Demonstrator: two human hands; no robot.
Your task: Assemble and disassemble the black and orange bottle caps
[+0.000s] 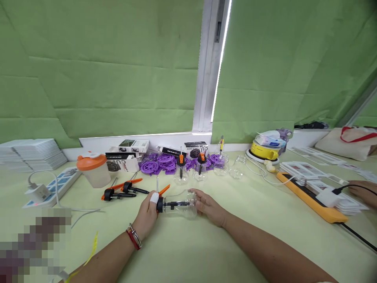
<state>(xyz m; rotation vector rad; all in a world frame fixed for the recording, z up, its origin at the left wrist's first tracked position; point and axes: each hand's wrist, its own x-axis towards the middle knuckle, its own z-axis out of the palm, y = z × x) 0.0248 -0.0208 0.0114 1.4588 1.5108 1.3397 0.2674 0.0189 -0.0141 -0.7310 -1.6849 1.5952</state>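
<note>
A clear bottle (179, 214) lies sideways above the table between my two hands. Its black cap (160, 204) is on the left end, with an orange lever (165, 189) and a thin metal spout beside it; a black tube runs inside. My left hand (146, 216) is closed around the cap end, and a white covering shows on one of its fingers. Closed on the bottle's wide base is my right hand (211, 207). To the left lie two loose black pump tops (119, 194) with orange levers. Beyond the bottle stand two fitted bottles (181, 173).
Purple plastic parts (159, 163) and boxes (126, 163) line the back. Clear bottles (236, 169) stand right of them. A shaker cup (93, 175) and power strip (59, 188) are left; a yellow power strip (312, 198) and another person's hand (363, 192) are right.
</note>
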